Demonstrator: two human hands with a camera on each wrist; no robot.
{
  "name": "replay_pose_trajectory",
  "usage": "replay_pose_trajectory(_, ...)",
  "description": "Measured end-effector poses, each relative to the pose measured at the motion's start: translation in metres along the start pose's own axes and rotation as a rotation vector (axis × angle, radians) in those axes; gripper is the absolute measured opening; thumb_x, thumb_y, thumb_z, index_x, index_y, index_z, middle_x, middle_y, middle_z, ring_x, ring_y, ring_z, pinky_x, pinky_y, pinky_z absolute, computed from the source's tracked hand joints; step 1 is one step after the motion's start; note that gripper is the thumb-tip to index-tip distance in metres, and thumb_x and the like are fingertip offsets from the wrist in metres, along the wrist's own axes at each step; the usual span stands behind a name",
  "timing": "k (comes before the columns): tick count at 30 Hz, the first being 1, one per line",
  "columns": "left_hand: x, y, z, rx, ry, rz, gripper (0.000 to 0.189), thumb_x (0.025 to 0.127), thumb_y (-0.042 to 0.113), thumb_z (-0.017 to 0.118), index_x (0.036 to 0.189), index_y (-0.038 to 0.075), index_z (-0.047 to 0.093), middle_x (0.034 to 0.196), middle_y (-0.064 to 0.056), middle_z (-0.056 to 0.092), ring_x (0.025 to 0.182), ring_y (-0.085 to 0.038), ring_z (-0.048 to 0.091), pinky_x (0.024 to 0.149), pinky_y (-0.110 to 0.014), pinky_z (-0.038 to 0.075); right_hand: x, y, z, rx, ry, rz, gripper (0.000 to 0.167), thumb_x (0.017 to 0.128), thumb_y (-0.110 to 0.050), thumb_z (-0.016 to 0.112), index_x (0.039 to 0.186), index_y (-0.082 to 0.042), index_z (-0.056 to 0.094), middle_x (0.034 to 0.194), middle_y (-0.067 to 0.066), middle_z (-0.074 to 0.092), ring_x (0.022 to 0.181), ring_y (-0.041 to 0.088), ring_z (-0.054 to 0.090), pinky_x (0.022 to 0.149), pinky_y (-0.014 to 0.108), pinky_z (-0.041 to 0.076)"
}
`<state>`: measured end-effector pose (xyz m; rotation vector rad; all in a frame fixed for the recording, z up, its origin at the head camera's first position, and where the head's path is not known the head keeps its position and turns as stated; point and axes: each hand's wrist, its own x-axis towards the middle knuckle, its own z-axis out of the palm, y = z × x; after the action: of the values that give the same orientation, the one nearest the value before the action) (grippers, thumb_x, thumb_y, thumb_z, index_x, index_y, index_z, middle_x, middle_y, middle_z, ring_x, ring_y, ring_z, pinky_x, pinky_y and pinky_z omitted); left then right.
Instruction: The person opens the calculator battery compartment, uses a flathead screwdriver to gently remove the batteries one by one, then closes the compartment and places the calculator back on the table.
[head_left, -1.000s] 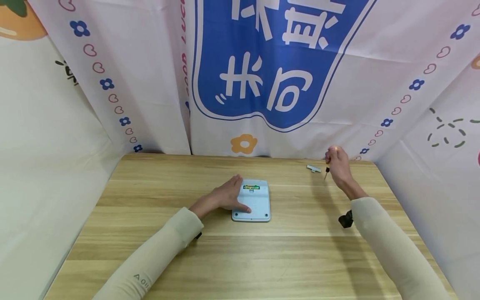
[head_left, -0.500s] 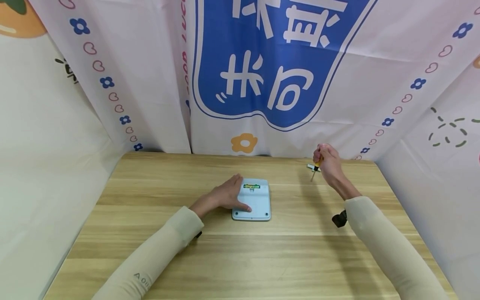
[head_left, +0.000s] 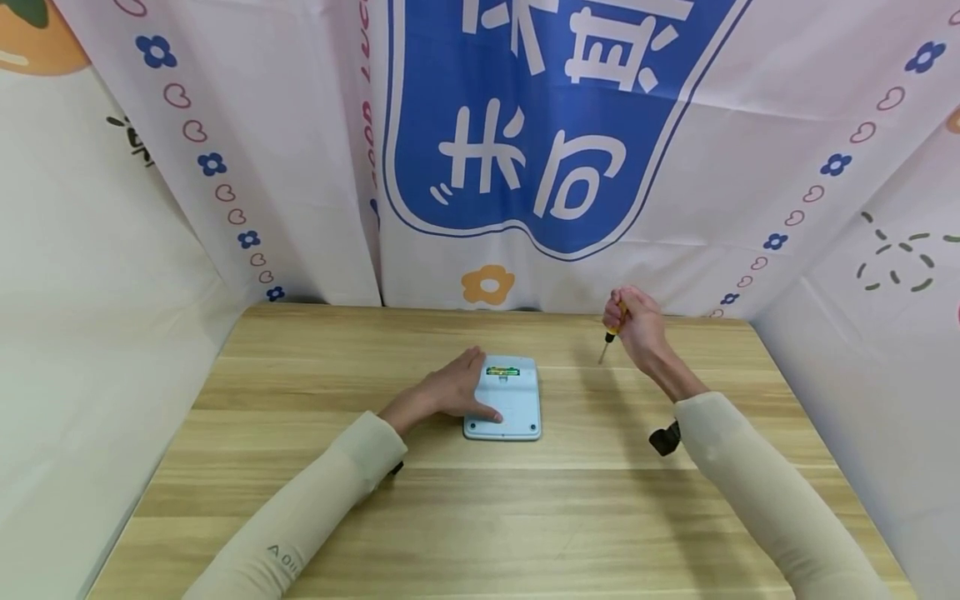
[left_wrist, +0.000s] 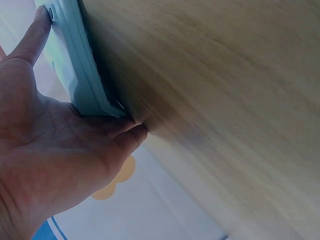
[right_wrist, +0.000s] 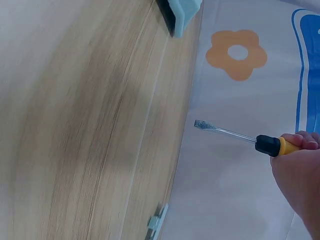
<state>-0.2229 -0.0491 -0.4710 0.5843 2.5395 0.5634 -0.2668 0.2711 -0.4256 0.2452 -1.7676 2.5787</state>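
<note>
A light-blue flat device (head_left: 519, 408), probably a calculator, lies back side up on the table. Near its far end an open compartment shows a green-and-yellow battery (head_left: 502, 372). Spread along the device's left side is my left hand (head_left: 452, 390), its thumb (left_wrist: 32, 42) straight across the back near a corner screw and its other fingers extended against the edge. My right hand (head_left: 636, 325) grips a screwdriver (right_wrist: 268, 145) by its yellow-and-black handle, to the right of the device. The screwdriver's shaft points down and left, apart from the device.
A small light-blue cover piece (right_wrist: 156, 224) lies near the table's back edge; in the head view the right hand hides it. Printed cloth (head_left: 570, 275) hangs behind and at both sides of the wooden table (head_left: 495, 533).
My right hand has moved left with the screwdriver, from beyond the small cover piece towards the device, passing in front of that piece. My left hand and the device stay put.
</note>
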Motion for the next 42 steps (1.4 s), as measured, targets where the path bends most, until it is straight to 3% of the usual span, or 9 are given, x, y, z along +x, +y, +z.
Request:
replay_pose_trajectory(12,0.001,0.0,0.0,-0.008,-0.003,0.0,0.122,0.089,0.056,0.082,0.167,-0.004,0.01,0.177,-0.022,0.007,0.164,-0.034,0.012,0.13,-0.053,0.023,-0.006,0.001,0.029,0.043,-0.035,0.024,0.039,0.116,-0.009,0.025,0.083,-0.007,0.047,0.073,0.0,0.038,0.066,0.014,0.034,0.062,0.025,0.03)
replay_pose_trajectory(24,0.0,-0.002,0.0,-0.008,-0.007,0.001,0.123,0.089,0.057,0.082,0.168,-0.003,0.009,0.177,-0.022,0.005,0.164,-0.033,0.01,0.13,-0.053,0.022,-0.005,0.011,0.053,0.084,-0.142,0.011,0.041,0.113,-0.006,0.026,0.077,-0.008,0.045,0.069,-0.001,0.035,0.063,0.016,0.026,0.061,0.027,0.023)
replay_pose_trajectory(35,-0.001,-0.002,0.001,0.011,-0.011,0.0,0.123,0.09,0.058,0.08,0.168,-0.004,0.008,0.177,-0.022,0.005,0.164,-0.033,0.009,0.13,-0.053,0.021,-0.004,0.025,0.072,0.069,-0.276,-0.04,0.04,0.111,-0.006,0.023,0.072,-0.008,0.034,0.062,0.001,0.026,0.057,0.019,0.02,0.061,0.037,0.012)
replay_pose_trajectory(42,0.0,-0.001,0.0,0.006,-0.01,0.0,0.121,0.09,0.058,0.08,0.168,-0.003,0.009,0.177,-0.021,0.005,0.164,-0.033,0.01,0.13,-0.053,0.022,-0.003,0.031,0.084,0.067,-0.308,-0.039,0.04,0.109,-0.007,0.023,0.07,-0.009,0.032,0.06,-0.001,0.027,0.055,0.02,0.019,0.058,0.036,0.011)
